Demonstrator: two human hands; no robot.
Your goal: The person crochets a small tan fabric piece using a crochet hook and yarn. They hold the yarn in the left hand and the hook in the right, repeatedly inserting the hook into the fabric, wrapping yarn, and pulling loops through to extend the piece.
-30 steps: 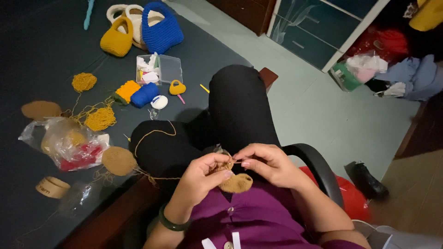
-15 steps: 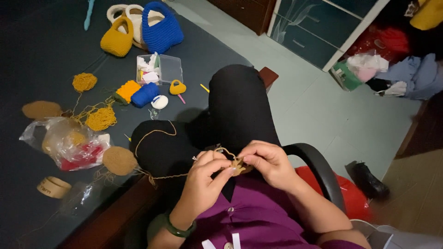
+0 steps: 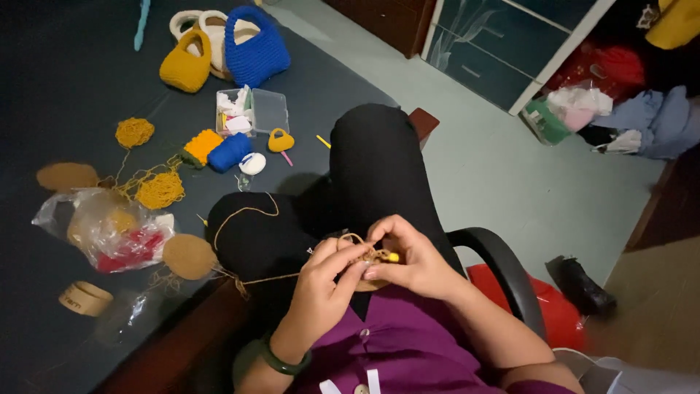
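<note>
l hand (image 3: 324, 281) + r hand (image 3: 408, 259): fingers closed on small tan crochet piece (image 3: 368, 257) w/ yellow-tipped hook (image 3: 392, 257), over lap; hands tighter together vs 1 s ago, piece now mostly hidden. jute strand (image 3: 255, 280) runs to dark table (image 3: 58, 95). nearby: blue bag (image 3: 255, 49), yellow bag (image 3: 186, 67), clear box (image 3: 251, 113), plastic bag (image 3: 109, 230), tan disc (image 3: 189, 255)

dim indoor light, left side in deep shadow, soft focus, wide-angle edges

My shirt (image 3: 408, 343) purple, trousers (image 3: 364, 168) black. Tan yarn (image 3: 244, 215) at my fingers (image 3: 343, 259). Blue bag (image 3: 255, 47), mustard bag (image 3: 186, 66), dark table (image 3: 65, 87), green bangle (image 3: 281, 361).
</note>
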